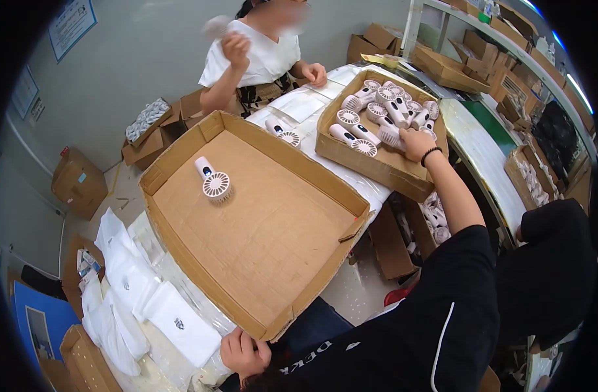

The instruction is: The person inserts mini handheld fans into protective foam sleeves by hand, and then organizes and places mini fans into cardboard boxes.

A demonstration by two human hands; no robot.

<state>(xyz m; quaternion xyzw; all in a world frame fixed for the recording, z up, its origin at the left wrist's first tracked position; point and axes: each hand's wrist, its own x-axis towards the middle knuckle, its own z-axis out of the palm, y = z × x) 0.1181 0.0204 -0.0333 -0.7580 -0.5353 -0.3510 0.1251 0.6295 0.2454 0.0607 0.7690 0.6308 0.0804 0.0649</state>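
Observation:
Several pale pink handheld fans lie in a cardboard tray [377, 166] at the upper right. My right hand [418, 144], with a dark bracelet at the wrist, reaches into that tray and has its fingers on a fan [391, 136]. A larger cardboard tray [246, 222] lies in the middle, holding one fan [216, 187] near its upper left. My left hand [245, 353] is by the near corner of this large tray, fingers curled; what they hold, if anything, is hidden.
Across the table, a person [263, 59] in white raises a blurred fan [217, 27]. Two fans [286, 134] lie between the trays. White bags [181, 323] are at lower left. Shelves with boxes [449, 68] stand right. Under the table, a box holds more fans [436, 215].

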